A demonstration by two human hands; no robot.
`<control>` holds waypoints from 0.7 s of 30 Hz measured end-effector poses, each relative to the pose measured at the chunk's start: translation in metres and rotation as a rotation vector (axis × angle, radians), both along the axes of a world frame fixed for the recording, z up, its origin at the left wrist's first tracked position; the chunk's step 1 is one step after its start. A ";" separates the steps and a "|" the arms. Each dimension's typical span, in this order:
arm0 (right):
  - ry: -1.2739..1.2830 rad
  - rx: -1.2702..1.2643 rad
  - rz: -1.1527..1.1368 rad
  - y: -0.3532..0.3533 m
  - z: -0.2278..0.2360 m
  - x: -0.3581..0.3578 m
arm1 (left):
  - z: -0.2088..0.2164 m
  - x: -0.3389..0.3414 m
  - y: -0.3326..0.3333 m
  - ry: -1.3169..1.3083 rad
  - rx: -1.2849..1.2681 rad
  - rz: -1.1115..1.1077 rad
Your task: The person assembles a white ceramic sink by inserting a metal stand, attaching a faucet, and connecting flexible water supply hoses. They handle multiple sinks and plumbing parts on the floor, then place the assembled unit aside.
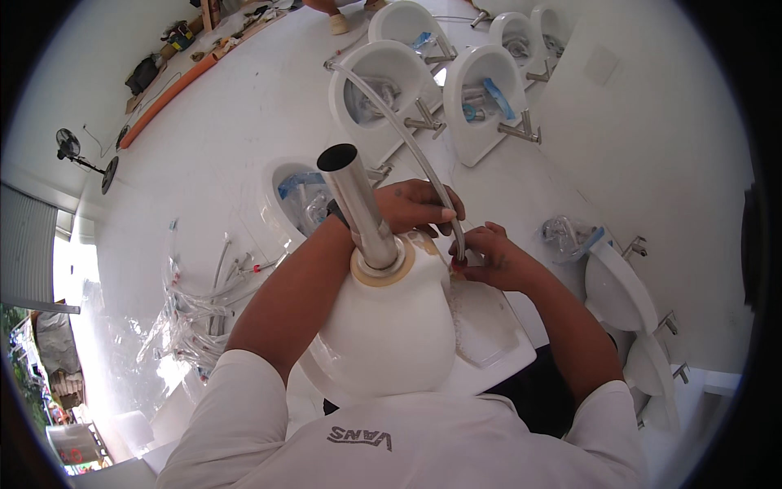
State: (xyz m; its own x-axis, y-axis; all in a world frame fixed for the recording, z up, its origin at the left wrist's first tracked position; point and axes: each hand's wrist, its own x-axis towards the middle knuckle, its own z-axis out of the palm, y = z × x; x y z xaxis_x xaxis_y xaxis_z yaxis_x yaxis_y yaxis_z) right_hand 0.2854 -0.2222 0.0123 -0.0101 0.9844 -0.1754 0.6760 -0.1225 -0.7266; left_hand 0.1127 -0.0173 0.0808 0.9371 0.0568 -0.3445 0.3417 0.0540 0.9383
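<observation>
A white washbasin [391, 342] lies upside down right in front of me. A shiny metal drain pipe [350, 191] stands up from it, a tan ring [383, 281] around its base. My left hand [419, 208] reaches past the pipe, its fingers closed around a grey flexible hose [405, 134] near the lower end. The hose arcs up and away to a free metal end. With thumb and fingers, my right hand [493, 259] pinches the small reddish fitting [459, 264] at the hose's bottom, against the basin's underside. The fingertips partly hide that joint.
Several upright basins with taps stand beyond, one of them [338, 102] holding bagged parts. More basins [611, 277] lean along the right. Plastic-wrapped hoses [208, 306] lie on the left floor. Farther off are a fan [68, 145], an orange tube [167, 102] and another person's foot [339, 23].
</observation>
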 end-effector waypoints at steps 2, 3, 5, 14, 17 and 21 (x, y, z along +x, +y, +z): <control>-0.047 0.148 -0.003 -0.003 -0.003 -0.003 | 0.001 -0.001 -0.001 -0.005 0.022 0.017; -0.059 0.074 -0.024 -0.006 -0.005 -0.005 | 0.002 -0.002 -0.002 0.006 0.035 0.014; 0.069 0.040 -0.114 -0.011 -0.009 -0.010 | 0.004 -0.002 -0.002 0.009 0.081 0.013; -0.112 -0.097 0.129 0.001 0.012 0.010 | 0.004 -0.003 -0.001 -0.018 0.039 -0.023; -0.145 -0.171 0.178 0.016 0.019 0.013 | 0.001 -0.003 -0.001 -0.049 -0.014 -0.036; -0.186 -0.209 0.226 0.027 0.021 0.012 | -0.004 -0.003 0.001 -0.062 0.002 -0.021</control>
State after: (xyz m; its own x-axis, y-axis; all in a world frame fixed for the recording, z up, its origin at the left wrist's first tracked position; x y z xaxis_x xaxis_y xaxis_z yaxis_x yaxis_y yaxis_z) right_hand 0.2977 -0.1948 0.0337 -0.1721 0.9037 -0.3920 0.8214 -0.0880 -0.5635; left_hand 0.1099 -0.0165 0.0768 0.9576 0.0379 -0.2855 0.2838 0.0454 0.9578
